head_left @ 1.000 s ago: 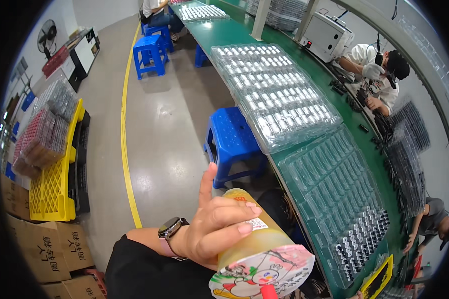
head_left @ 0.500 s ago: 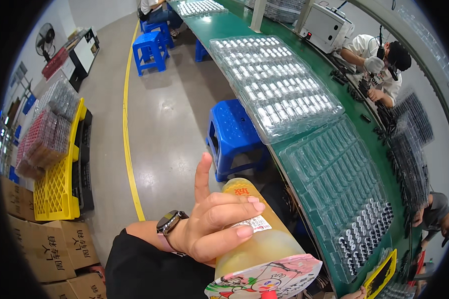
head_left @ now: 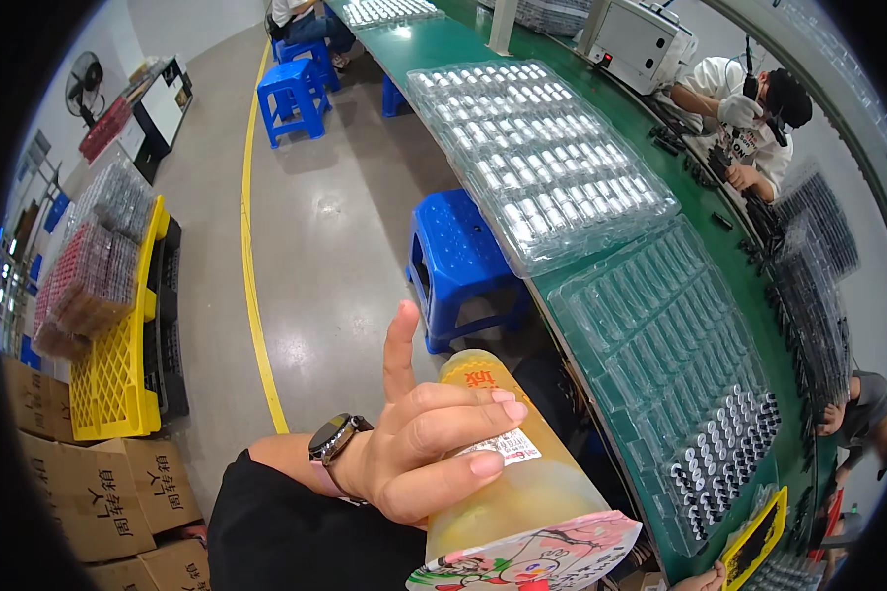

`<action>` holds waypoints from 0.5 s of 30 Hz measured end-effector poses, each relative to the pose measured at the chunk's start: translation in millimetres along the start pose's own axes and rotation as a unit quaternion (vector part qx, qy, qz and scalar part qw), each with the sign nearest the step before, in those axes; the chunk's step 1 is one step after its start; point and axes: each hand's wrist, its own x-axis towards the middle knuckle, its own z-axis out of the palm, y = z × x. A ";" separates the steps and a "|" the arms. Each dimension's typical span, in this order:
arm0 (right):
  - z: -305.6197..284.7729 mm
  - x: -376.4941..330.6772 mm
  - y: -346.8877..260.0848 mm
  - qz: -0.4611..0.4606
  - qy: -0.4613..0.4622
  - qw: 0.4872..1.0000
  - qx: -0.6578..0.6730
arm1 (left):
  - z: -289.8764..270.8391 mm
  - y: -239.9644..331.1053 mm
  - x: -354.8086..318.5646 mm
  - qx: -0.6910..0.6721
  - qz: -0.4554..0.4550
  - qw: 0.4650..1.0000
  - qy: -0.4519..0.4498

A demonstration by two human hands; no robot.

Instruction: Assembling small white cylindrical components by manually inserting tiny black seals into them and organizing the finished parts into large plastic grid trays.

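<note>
My left hand is wrapped round a clear drink cup holding a yellowish drink, with orange print and a white label on its side. One finger points up, away from the cup; the thumb is hidden. The cup tilts so that its pink, pictured sealing film faces me. A dark round watch sits on that wrist. My right hand is out of view. At the lower edge a small, distant hand of a person touches a yellow-rimmed tray.
On the green bench lie a plastic tray of silvery cylinders and a partly filled clear tray. Blue stools stand alongside. Two co-workers sit opposite. Left are a yellow pallet and cardboard boxes.
My view has shifted slightly, while my left hand keeps the same hold on the cup. Across the bench, the grey-sleeved person's hand has moved a little farther away.
</note>
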 end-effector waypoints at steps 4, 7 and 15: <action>9.9 -6.9 -21.0 0.022 0.006 1.000 0.015 | 3.2 -0.6 -0.7 0.002 0.002 1.000 0.011; 12.2 -3.4 -17.9 0.016 0.007 1.000 0.012 | 2.5 -0.2 -1.6 -0.002 -0.004 1.000 0.003; 29.8 -5.2 -15.6 0.006 0.006 1.000 0.016 | -4.7 -8.6 -4.1 -0.051 -0.048 0.996 -0.051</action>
